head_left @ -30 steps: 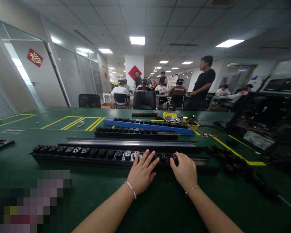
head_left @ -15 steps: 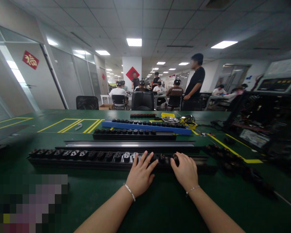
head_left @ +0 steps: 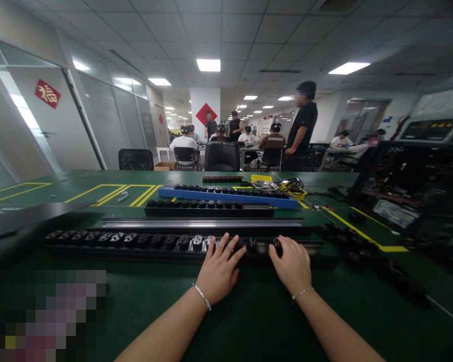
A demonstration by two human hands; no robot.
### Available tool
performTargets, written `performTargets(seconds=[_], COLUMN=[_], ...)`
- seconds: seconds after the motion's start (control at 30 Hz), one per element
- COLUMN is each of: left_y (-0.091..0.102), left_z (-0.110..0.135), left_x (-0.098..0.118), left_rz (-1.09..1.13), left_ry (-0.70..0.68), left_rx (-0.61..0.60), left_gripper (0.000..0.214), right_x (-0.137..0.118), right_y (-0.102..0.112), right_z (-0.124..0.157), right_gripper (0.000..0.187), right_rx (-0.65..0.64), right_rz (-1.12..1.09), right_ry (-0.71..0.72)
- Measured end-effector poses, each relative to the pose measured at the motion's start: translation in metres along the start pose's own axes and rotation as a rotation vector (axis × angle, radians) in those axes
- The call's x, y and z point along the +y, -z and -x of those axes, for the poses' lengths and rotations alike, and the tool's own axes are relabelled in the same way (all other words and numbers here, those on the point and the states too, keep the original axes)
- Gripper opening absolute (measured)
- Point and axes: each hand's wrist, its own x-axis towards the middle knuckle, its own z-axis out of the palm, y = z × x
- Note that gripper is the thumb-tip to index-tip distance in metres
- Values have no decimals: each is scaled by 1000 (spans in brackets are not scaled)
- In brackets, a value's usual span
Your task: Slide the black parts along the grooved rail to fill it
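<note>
A long black rail set with a row of small black and silver sockets lies across the green table in front of me. My left hand rests flat on the rail, fingers spread over the sockets, holding nothing. My right hand sits just to its right with the fingers curled onto a black socket in the rail. Both wrists wear a thin bracelet.
Behind the near rail lie a bare metal rail, a second black socket rail and a blue one. A yellow tray with a metal bowl stands further back. Dark equipment fills the right. Several people sit and stand beyond the table.
My right hand has slid a little to the right along the rail. A dark blurred shape has come in at the left edge. The left hand has stayed put.
</note>
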Motion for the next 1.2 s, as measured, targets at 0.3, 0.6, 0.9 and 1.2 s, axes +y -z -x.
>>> performTargets(seconds=[0.3, 0.6, 0.9, 1.2], left_y=[1, 0, 0, -1], left_z=[0, 0, 0, 0], left_x=[1, 0, 0, -1], left_rz=[3, 6, -4, -3], left_ry=[1, -1, -4, -6], left_rx=[-11, -16, -6, 3], left_gripper=[51, 51, 52, 55], right_x=[5, 10, 12, 15], right_y=[1, 1, 2, 4], right_z=[0, -1, -2, -3], right_gripper=[40, 41, 40, 39], right_rx=[5, 13, 8, 37], right_rz=[18, 16, 8, 32], right_ry=[-25, -33, -49, -62])
